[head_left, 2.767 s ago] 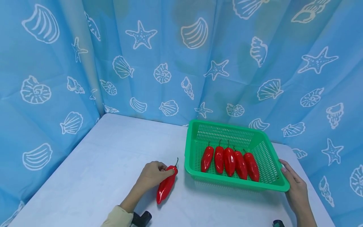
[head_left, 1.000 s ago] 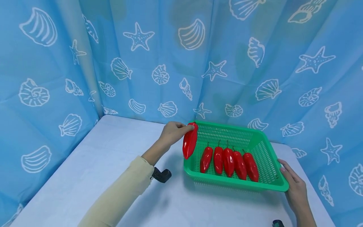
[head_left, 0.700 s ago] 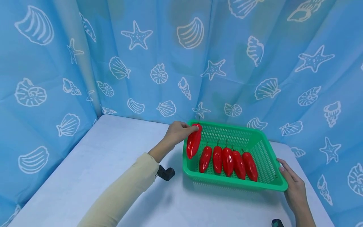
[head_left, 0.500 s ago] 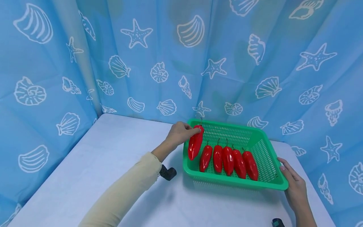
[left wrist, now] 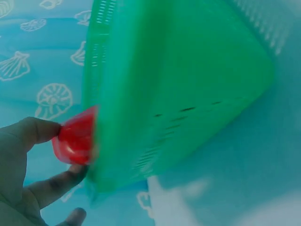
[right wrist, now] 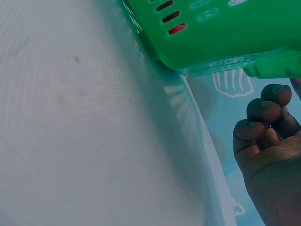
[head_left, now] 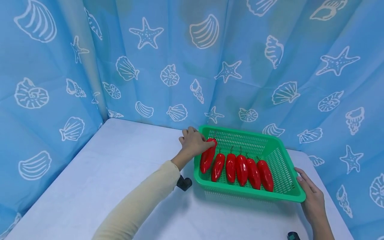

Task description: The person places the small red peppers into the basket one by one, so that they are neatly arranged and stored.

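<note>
My left hand (head_left: 193,142) pinches a glossy red chili pepper (head_left: 207,158) near its stem end, inside the left side of a green plastic basket (head_left: 249,192). In the left wrist view, thumb and finger hold the pepper's rounded top (left wrist: 75,139), while the basket wall hides the rest. Several like red peppers (head_left: 241,170) lie side by side on the basket floor, stems pointing back. At the basket's right end my right hand (head_left: 313,196) grips the rim, thumb on top. The right wrist view shows its other fingers (right wrist: 263,111) curled below the rim.
The basket stands at the back right of a table with a white cover (head_left: 120,160). A blue curtain (head_left: 168,46) with white shells and starfish hangs behind and beside it. Small black devices (head_left: 184,183) show at both wrists.
My left hand has lifted the pepper from the table left of the basket, carried it over the rim and lowered it beside the others. My right hand has stayed on the rim.
</note>
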The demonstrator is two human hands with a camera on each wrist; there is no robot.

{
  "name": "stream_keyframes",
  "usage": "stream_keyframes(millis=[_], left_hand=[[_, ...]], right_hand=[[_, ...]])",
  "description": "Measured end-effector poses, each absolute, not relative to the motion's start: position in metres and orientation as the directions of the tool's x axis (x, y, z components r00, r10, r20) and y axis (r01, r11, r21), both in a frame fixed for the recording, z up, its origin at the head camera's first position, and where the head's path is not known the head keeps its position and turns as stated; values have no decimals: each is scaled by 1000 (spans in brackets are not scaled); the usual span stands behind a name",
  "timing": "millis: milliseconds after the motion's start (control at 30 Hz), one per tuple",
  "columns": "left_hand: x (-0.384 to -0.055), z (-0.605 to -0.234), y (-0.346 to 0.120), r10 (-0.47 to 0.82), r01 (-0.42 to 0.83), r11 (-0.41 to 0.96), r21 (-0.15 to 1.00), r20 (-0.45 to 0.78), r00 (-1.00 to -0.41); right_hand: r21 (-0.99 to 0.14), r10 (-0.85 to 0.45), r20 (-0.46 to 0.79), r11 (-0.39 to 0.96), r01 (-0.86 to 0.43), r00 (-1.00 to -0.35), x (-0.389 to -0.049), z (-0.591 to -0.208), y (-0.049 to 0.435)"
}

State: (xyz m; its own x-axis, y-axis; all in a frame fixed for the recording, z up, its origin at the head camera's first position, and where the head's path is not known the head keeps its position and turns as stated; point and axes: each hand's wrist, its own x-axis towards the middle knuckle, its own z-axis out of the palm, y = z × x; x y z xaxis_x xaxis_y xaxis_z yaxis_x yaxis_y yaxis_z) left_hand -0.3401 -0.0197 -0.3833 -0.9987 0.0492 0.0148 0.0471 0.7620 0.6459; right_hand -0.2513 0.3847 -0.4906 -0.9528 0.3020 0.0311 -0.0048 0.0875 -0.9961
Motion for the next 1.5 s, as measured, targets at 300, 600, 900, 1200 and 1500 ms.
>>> stream_keyframes(millis=[300, 600, 900, 1200, 1500], left_hand=[[-339, -399, -20, 53, 36, 772, 635, -7, -999], [-335, -400, -18, 43, 20, 743, 669, -18, -999], [-333, -406, -15, 49, 61, 744, 665, 37, -998], [-331, -419, -7, 98, 149, 883, 446, 136, -986], [-327, -427, -4, 93, 172, 896, 410, 205, -974]], right_hand=[[-996, 290, 45, 92, -19, -956, -251, -490, 385], [-997, 275, 57, 73, -38, -960, -249, -492, 386], [-996, 284, 47, 80, -26, -958, -251, -494, 387], [-996, 283, 25, 91, 0, -959, -252, -493, 387], [-992, 298, 28, 124, 10, -954, -251, -491, 385]])
